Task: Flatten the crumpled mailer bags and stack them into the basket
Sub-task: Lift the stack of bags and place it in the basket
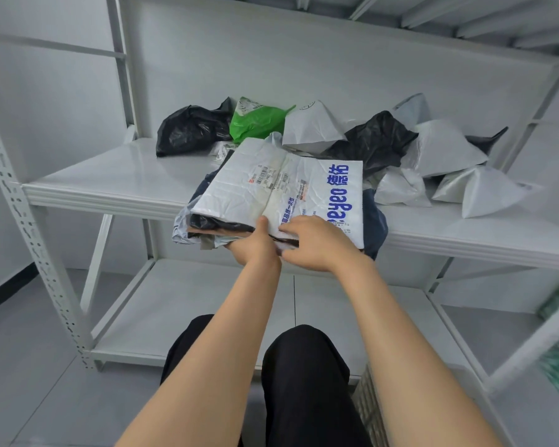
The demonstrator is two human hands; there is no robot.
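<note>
Several flattened mailer bags (220,225) are held as one stack at the front edge of the shelf (110,175), with a white bag (239,191) on top. The near edge is pinched by the left hand (255,245), thumb above. It is gripped also by the right hand (313,243), fingers on top and thumb apparently beneath. The film is judged light, soft and slippery, so the stack is best clamped from both faces. Blue print "eyao 德佑" can be read; the shipping label (271,179) is too small. More crumpled bags (439,150) lie behind.
</note>
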